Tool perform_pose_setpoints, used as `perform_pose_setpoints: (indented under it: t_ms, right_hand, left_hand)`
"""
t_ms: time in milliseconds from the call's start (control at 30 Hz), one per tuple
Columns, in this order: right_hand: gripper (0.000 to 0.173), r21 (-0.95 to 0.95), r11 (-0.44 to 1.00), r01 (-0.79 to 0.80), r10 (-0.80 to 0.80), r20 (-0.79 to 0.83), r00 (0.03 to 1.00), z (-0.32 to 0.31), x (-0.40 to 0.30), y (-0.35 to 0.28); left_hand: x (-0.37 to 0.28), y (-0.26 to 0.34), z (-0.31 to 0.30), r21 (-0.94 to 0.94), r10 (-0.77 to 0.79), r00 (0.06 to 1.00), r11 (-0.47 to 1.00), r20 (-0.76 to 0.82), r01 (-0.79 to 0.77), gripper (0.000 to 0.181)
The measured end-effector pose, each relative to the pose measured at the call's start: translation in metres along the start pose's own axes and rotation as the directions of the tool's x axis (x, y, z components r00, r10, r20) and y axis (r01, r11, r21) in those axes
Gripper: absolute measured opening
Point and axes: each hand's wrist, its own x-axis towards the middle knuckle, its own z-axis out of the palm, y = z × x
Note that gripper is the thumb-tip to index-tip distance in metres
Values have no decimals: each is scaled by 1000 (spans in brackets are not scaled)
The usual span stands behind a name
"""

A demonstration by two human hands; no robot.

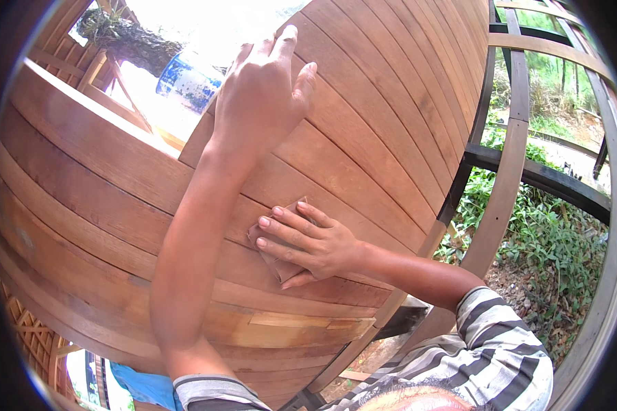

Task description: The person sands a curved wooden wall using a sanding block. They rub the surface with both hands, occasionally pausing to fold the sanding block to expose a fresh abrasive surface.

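My right hand [313,241] lies nearly flat on a folded piece of brown sandpaper [283,269], pressing it against the wooden plank wall [339,169]. The fingers point left, and part of the sheet shows around them. Higher up, my left hand [262,97] rests near the edge of the planks beside a bright opening. Its fingers are a little apart, with nothing seen in them; the fingertips' exact contact with the wood is unclear. My left forearm crosses in front of the wall. Below my right hand, a paler wood strip [283,319] is set among the curved planks.
A blue and white container [187,82] stands beyond the opening, near a rough log [139,46]. A dark frame beam [545,177] and curved wooden slats [511,149] stand at right, with green plants behind. Blue cloth [144,385] hangs at lower left.
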Motion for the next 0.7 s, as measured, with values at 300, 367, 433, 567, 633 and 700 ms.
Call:
perform_pose_setpoints:
  t_ms: [300, 367, 433, 567, 633, 700]
  right_hand:
    - [89, 16, 1000, -17, 17, 3, 1000, 0, -1, -3]
    - [89, 20, 1000, -19, 19, 1, 1000, -1, -2, 1]
    - [89, 63, 998, -22, 23, -11, 1000, 0, 0, -1]
    - [88, 4, 1000, -29, 29, 18, 999, -3, -1, 0]
    - [88, -28, 999, -28, 29, 22, 999, -4, -7, 7]
    - [88, -7, 999, -31, 31, 13, 999, -3, -7, 6]
  left_hand:
    - [22, -1, 46, 268, 153, 988, 953, -29, -140, 62]
    - [27, 4, 53, 385, 169, 985, 912, -31, -144, 62]
    - [36, 6, 52, 319, 103, 993, 944, -52, -82, 59]
    - [62, 20, 31, 114, -249, 942, 967, 225, 229, 49]
    - [69, 11, 50, -24, -202, 977, 979, 67, 204, 40]
    - [79, 3, 52, -42, -235, 970, 970, 63, 238, 44]
